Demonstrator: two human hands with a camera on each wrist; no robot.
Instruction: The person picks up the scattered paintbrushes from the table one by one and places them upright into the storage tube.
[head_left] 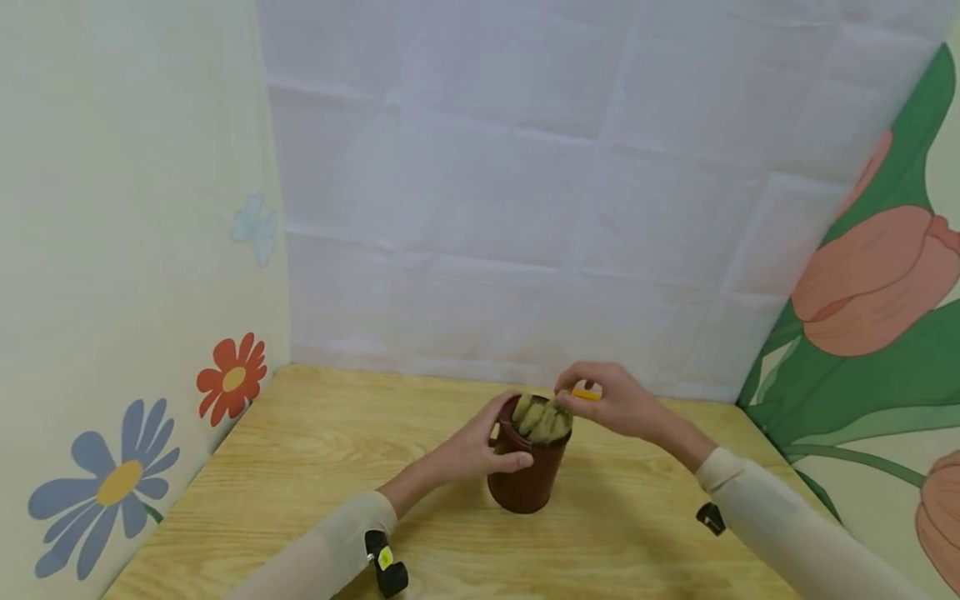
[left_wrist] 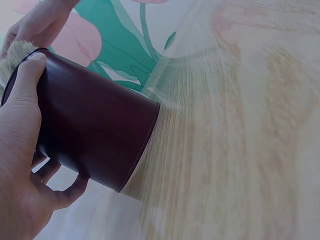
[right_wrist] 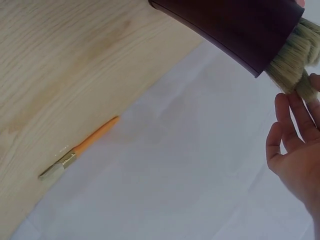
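Note:
A dark red-brown cylindrical brush pot [head_left: 527, 477] stands at the middle of the table, its open top facing up. My left hand [head_left: 474, 446] grips it near the rim, thumb along the near side and fingers around the far side. Several paintbrushes with pale bristles [head_left: 542, 421] poke out of the top. At the pot's right rim my right hand [head_left: 617, 402] pinches the bristle end of one paintbrush [right_wrist: 306, 89] between thumb and fingers. The handles inside the pot are hidden by its wall.
Another paintbrush [right_wrist: 90, 142], with an orange handle and metal ferrule, lies along the wooden table's [head_left: 337, 442] back edge. A creased white sheet [head_left: 480, 208] rises behind the table. Flower-printed panels [head_left: 120, 333] stand at both sides.

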